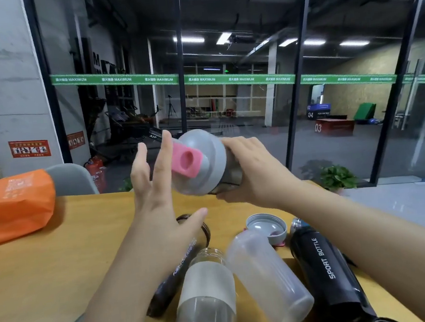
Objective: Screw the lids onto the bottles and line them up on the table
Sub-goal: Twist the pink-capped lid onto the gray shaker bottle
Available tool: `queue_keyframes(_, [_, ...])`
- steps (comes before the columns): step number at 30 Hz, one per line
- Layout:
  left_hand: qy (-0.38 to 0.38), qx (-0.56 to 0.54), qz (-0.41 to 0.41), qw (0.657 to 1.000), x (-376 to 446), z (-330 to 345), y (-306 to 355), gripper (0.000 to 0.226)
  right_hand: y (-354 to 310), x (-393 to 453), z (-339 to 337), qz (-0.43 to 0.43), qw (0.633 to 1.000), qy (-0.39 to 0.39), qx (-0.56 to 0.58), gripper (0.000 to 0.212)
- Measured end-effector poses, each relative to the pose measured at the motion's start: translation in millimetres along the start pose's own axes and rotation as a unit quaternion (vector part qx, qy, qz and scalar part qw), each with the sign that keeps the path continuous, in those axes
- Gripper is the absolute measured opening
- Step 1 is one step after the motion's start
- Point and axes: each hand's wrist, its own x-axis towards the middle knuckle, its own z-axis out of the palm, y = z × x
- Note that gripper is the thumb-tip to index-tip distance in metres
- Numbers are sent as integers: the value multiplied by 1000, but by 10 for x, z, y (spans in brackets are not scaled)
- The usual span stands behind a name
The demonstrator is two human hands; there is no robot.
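Up in the air above the counter (59,253) is a bottle (233,171) with a dark, see-through body, tipped on its side, its lid (206,161) facing the camera — a wide grey disc with a pink flip tab (186,160) across it. The right hand (253,169) has its grip wrapped round the bottle's body just behind the lid. The left hand (156,181) is released, fingers straight and spread, the fingertips next to the lid's pink tab; whether they actually touch it is hard to tell.

Down on the yellow wooden counter, four more bottles lie on their sides: a dark brown one (175,273) partly under the left forearm, a clear glass one with a frosted band (205,291), a cloudy plastic one with no lid (266,277), and a black one (326,272) printed SPORT BOTTLE. A loose grey lid (265,227) lies upside down just beyond the cloudy bottle — pink showing at its edge. An orange bag (13,206) sits at the counter's far left.
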Motion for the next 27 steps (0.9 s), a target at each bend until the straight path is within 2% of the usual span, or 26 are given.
queue_keyframes(2, [-36,-2,-27,999,4,-36,-21,113,108,72,169,41,998,48,23,88])
queue_keyframes(4, [-80,-18,-48,995,-9,-74,-54,98,204,152,318,117,986,88,75,76])
queue_keyframes(7, [-126,-40,-87,987,-26,-89,-136,74,367,240,533,257,945,77,189,86])
queue_keyframes(9, [-146,-53,-109,982,-30,-87,-176,63,427,244,662,311,908,78,268,90])
queue_keyframes(11, [-151,-47,-120,980,-37,-92,-200,58,443,227,781,347,879,80,318,85])
queue_keyframes(13, [-141,-48,-130,980,-42,-105,-218,55,447,218,886,362,864,83,340,80])
queue_keyframes(16, [-135,-49,-149,978,-45,-117,-240,43,452,261,1035,390,851,73,345,83])
queue_keyframes(20, [-142,-42,-161,976,-50,-99,-255,32,502,302,1177,457,815,66,349,89])
queue_keyframes(24, [-142,-37,-170,974,-44,-99,-279,32,522,295,1235,508,784,58,353,92])
queue_keyframes(27, [-144,-24,-174,974,-40,-102,-297,34,539,290,1273,525,774,56,350,90])
